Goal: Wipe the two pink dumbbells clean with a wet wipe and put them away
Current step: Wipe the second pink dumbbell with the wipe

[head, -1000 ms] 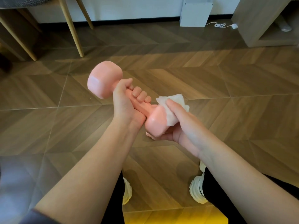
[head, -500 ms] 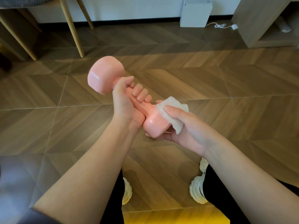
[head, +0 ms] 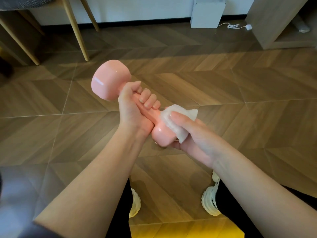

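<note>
Your left hand (head: pixel 132 109) is gripping the pink dumbbell (head: pixel 111 79) by its handle, steadying it above the floor (head: pixel 240 100) (tilted away), so your right hand (head: pixel 193 134), fingers (head: pixel 178 115) curled, is pressing the wet wipe (head: pixel 173 124) around the near head.

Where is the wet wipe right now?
In the head view, right of centre, the wet wipe is pressed by the right hand against the near end of the pink dumbbell.

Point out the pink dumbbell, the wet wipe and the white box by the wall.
pink dumbbell (head: pixel 109 80), head view, on its raised far head.
wet wipe (head: pixel 177 132), head view, on the fold draped over the dumbbell's near head.
white box (head: pixel 207 12), head view, on its front face.
</note>
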Tool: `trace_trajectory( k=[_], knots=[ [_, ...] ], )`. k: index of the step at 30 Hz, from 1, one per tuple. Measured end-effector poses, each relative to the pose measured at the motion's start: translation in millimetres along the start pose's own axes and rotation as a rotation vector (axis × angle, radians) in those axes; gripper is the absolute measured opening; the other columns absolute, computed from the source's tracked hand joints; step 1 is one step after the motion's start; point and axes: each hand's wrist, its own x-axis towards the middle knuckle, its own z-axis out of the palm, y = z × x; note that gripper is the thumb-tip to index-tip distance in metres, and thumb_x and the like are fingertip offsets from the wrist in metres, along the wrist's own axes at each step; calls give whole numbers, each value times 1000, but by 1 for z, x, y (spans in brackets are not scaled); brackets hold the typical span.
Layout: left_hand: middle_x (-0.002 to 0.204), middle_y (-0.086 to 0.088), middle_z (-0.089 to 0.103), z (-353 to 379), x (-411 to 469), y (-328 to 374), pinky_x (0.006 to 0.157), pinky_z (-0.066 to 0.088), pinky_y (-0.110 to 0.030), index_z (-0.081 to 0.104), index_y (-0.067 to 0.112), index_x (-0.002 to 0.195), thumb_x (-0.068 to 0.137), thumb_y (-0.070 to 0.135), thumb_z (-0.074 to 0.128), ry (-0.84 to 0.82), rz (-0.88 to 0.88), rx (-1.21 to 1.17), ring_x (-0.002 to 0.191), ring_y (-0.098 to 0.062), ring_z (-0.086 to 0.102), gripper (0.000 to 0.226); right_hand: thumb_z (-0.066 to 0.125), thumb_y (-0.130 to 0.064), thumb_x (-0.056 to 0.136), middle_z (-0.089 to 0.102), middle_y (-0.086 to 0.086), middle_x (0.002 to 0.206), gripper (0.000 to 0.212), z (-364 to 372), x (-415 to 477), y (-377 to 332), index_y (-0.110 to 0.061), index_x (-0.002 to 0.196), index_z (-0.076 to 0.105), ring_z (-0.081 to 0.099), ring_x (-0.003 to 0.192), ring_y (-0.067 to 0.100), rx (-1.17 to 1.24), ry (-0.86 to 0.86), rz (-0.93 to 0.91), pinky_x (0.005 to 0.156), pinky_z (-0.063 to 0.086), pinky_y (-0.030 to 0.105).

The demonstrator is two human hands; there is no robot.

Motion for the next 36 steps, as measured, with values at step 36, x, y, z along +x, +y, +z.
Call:
trace_trajectory(
  k=[36],
  knots=[
    [47,8,24,-3,3,3,40,29,-22,35,20,62,91,18,48,71,-7,38,39,-9,25,32,67,-25,87,72,7,103,30,-7,-3,0,-17,115,63,68,97,21,45,-168,6,84,57,45]
  ],
)
